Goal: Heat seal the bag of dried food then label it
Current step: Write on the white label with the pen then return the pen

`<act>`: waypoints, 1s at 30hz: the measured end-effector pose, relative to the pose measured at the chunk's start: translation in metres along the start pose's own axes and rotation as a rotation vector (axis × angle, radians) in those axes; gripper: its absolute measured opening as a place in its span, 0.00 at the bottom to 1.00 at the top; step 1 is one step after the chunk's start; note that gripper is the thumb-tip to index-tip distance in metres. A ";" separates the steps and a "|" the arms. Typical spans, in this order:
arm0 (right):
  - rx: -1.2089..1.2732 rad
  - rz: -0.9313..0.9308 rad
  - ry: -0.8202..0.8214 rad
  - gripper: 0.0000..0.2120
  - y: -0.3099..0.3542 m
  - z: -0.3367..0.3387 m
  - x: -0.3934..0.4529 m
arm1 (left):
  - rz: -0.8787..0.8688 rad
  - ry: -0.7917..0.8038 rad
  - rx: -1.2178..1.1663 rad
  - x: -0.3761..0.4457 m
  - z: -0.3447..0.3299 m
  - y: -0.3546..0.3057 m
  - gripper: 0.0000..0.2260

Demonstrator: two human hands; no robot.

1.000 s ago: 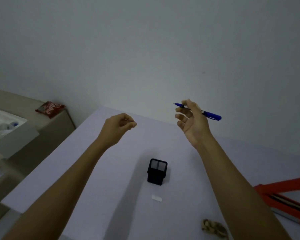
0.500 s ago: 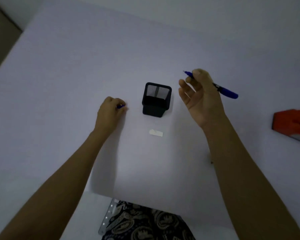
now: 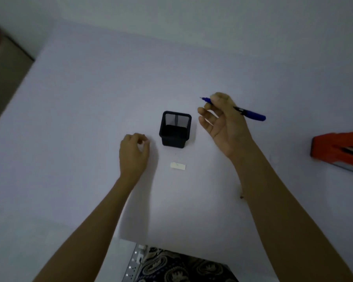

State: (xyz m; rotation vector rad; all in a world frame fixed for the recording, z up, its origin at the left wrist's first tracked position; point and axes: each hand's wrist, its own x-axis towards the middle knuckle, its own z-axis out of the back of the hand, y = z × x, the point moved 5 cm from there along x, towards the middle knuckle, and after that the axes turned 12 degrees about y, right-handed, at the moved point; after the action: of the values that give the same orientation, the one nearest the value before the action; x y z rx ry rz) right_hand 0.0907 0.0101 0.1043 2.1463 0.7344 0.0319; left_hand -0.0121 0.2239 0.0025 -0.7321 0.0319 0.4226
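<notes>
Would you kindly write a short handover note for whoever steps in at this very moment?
Right hand: raised above the table, gripping the blue pen, tip uncapped and pointing left.
Left hand: low over the table left of the black mesh pen holder, fingers curled; whether it holds anything cannot be told.
The small white label lies flat in front of the holder; whether it is written on is too small to tell. The orange heat sealer sits at the right edge. The bag is not in view, so sealing cannot be confirmed.
Left: write the label if blank, then stick it on the bag.
</notes>
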 end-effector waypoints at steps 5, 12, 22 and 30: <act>-0.004 -0.035 -0.026 0.08 0.004 0.001 -0.020 | -0.060 0.353 0.023 -0.022 -0.039 -0.026 0.10; -0.046 -0.123 -0.111 0.09 -0.039 0.031 -0.048 | -0.113 0.539 0.156 -0.021 -0.069 -0.023 0.18; -0.297 -0.056 -0.263 0.10 -0.111 0.059 -0.057 | -0.209 0.469 0.182 -0.016 -0.079 -0.022 0.10; -0.728 -0.059 -0.316 0.04 -0.144 0.050 -0.064 | -0.191 0.269 -0.035 -0.036 -0.068 -0.028 0.04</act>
State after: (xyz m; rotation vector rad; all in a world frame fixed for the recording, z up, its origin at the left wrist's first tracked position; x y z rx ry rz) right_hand -0.0198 0.0091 -0.0181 1.3912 0.4944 -0.0619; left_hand -0.0265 0.1480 -0.0237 -0.8144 0.2060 0.1407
